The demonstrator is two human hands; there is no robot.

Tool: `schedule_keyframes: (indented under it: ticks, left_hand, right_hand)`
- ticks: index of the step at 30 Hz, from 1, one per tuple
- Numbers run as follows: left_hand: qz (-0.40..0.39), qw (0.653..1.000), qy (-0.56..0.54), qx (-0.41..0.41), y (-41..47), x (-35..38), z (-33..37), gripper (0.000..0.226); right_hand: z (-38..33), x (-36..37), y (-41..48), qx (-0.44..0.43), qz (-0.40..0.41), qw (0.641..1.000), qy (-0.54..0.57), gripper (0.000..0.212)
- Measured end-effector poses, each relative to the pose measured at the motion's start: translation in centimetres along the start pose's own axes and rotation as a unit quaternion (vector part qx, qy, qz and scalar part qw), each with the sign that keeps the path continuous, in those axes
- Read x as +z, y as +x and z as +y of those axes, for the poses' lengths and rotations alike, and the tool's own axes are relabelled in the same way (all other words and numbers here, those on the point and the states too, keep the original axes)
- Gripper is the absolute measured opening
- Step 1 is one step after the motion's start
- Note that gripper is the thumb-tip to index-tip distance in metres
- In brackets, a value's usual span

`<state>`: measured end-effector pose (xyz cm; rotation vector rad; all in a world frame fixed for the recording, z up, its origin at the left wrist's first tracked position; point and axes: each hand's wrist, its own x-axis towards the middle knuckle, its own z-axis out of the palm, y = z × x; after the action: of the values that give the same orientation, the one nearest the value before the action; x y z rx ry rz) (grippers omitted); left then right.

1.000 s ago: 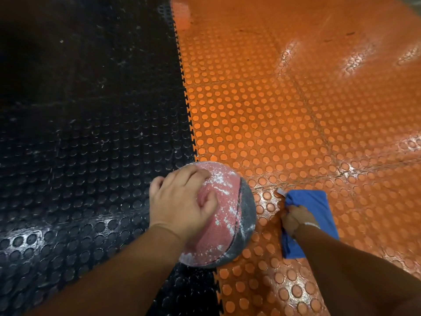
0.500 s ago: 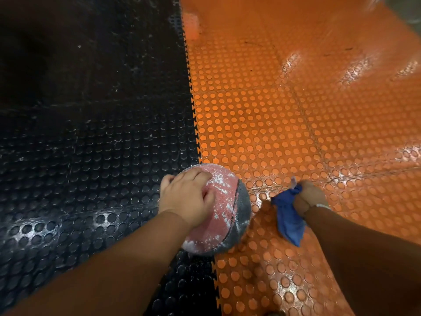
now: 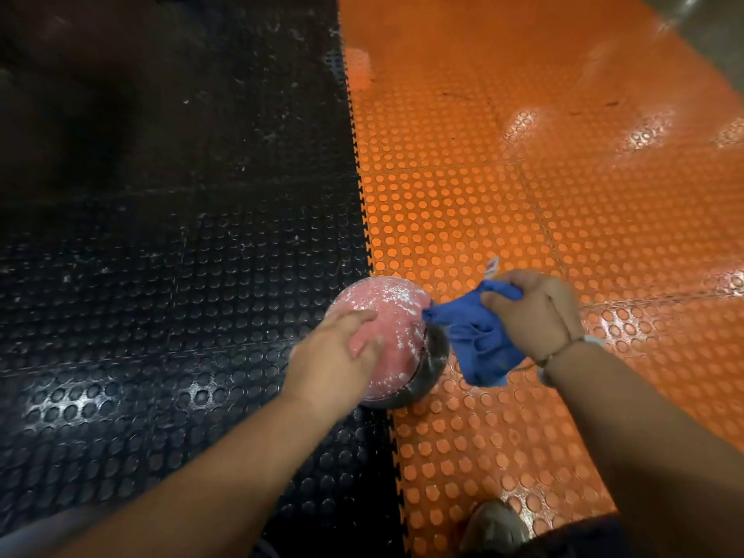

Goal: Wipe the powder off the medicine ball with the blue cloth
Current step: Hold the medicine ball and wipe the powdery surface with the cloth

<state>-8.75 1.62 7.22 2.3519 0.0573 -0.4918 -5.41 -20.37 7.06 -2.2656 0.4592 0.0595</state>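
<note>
A pink and grey medicine ball (image 3: 396,316), streaked with white powder, sits on the seam between the black and orange floor mats. My left hand (image 3: 330,356) rests on its near left side with fingers spread flat. My right hand (image 3: 531,312) grips a bunched blue cloth (image 3: 475,340) just right of the ball. A corner of the cloth touches the ball's right side, and the rest hangs down over the grey half.
Black studded mat (image 3: 161,275) covers the floor to the left, orange studded mat (image 3: 523,195) to the right, joined by a toothed seam. The tip of a shoe (image 3: 495,525) shows at the bottom edge near my right arm.
My right hand lifted the blue cloth off the orange mat, bunched it and brought it left against the ball. My left hand stayed on the ball, its fingers now flatter.
</note>
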Motion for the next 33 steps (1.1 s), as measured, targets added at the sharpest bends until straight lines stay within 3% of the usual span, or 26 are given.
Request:
schedule_keyframes:
  ticks: [3, 7, 11, 13, 15, 17, 18, 20, 22, 24, 26, 28, 33]
  left_hand:
    - [-0.033, 0.989, -0.145, -0.02, -0.9, 1.1, 0.4, 0.036]
    - [-0.074, 0.922, -0.377, -0.046, 0.4, 2.8, 1.3, 0.033]
    - [-0.054, 0.871, -0.484, -0.067, 1.7, 2.9, 1.9, 0.022]
    - [-0.077, 0.839, -0.534, -0.071, 1.7, 2.8, 2.5, 0.024]
    - [-0.105, 0.819, -0.561, -0.059, 1.9, 2.6, 2.8, 0.026]
    - [-0.11, 0.846, -0.521, -0.041, 2.5, 2.2, 2.5, 0.029]
    - [-0.089, 0.884, -0.458, -0.023, 3.0, 2.0, 2.0, 0.03]
    - [-0.018, 0.965, -0.261, 0.023, 4.8, 1.4, 0.9, 0.029]
    - [-0.01, 0.999, -0.018, 0.042, 6.8, 1.1, 0.1, 0.041]
    - [-0.06, 0.98, 0.183, 0.058, 8.6, 1.6, -0.7, 0.072]
    - [-0.107, 0.954, 0.273, 0.065, 9.8, 2.6, -1.7, 0.094]
    - [-0.116, 0.949, 0.288, 0.062, 10.5, 3.5, -2.6, 0.1]
    - [-0.091, 0.952, 0.283, 0.067, 10.7, 3.6, -3.3, 0.099]
  right_hand:
    - [-1.9, 1.5, -2.7, -0.028, -0.013, 0.999, 0.024, 0.009]
    - [-3.3, 3.9, -3.9, -0.045, -0.063, 0.991, 0.107, 0.013]
    - [-2.8, 5.9, -4.5, -0.067, -0.071, 0.97, 0.221, 0.013]
    - [-2.4, 6.4, -4.2, -0.111, -0.052, 0.967, 0.223, 0.003]
    - [-2.1, 6.4, -3.5, -0.129, -0.063, 0.958, 0.249, 0.006]
    - [-1.9, 6.5, -2.6, -0.121, -0.092, 0.944, 0.294, 0.008]
    - [-1.6, 6.5, -2.2, -0.113, -0.089, 0.944, 0.297, 0.015]
    - [-1.0, 6.5, -1.2, -0.075, -0.042, 0.96, 0.267, 0.028]
    - [-0.1, 6.5, 0.2, -0.034, 0.014, 0.981, 0.192, 0.03]
    - [0.6, 6.9, 1.6, -0.024, 0.024, 0.997, 0.076, 0.021]
    - [1.1, 7.8, 2.2, -0.029, -0.013, 0.999, -0.031, 0.011]
    - [1.4, 9.1, 2.0, -0.057, -0.055, 0.992, -0.103, 0.022]
    - [2.0, 10.3, 1.3, -0.158, -0.077, 0.961, -0.212, 0.022]
